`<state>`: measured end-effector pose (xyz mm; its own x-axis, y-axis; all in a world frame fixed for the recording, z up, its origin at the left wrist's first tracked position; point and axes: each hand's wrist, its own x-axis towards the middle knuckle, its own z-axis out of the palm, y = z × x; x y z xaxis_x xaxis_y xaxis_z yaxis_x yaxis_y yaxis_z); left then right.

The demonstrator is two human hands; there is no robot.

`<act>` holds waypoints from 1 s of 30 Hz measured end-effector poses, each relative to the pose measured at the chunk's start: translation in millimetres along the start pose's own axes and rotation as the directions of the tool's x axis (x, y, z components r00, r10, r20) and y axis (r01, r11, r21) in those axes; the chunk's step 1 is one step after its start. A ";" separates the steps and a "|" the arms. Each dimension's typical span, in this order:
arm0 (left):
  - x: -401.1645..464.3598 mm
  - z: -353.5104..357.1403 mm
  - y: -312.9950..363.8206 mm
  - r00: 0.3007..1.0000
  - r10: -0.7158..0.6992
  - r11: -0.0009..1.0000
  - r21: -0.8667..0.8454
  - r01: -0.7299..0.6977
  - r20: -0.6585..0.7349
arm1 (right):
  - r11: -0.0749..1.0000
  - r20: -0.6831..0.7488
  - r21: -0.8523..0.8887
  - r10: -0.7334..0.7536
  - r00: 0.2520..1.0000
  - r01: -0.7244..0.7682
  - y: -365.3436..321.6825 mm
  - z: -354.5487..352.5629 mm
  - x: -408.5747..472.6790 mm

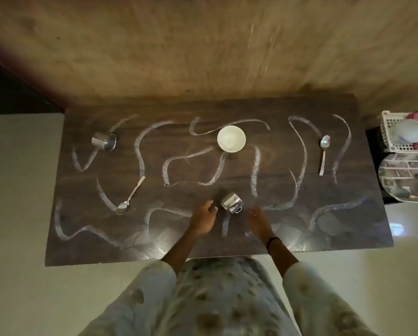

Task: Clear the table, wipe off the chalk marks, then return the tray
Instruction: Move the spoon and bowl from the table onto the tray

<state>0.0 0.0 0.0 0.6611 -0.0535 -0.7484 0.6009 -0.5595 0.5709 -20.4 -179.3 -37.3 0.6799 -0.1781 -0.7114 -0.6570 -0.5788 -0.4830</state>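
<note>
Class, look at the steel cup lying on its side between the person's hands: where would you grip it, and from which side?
Grip the steel cup across its round body, from above. It lies tipped over, so the curved wall faces up, and the left hand and right hand flank it. The small handle, low on the near side, looks harder to pinch.

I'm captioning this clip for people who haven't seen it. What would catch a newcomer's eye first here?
Wavy white chalk marks loop across the whole dark table. A white bowl stands out at the far middle, and near the front edge a steel cup lies tipped on its side between the left hand and right hand, neither of them gripping it. Another steel cup lies at the far left.
</note>
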 end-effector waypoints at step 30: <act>77.7 37.8 30.2 0.957 0.235 0.834 -0.541 -0.110 0.169 | 0.688 0.004 0.718 -0.151 0.988 0.102 2.7 -45.7 37.6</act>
<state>52.6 -52.3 -53.7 0.6983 -0.3224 -0.6391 0.6717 -0.0133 0.7407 18.3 -223.9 -42.0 0.7700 -0.0850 -0.6323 -0.6167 0.1549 -0.7718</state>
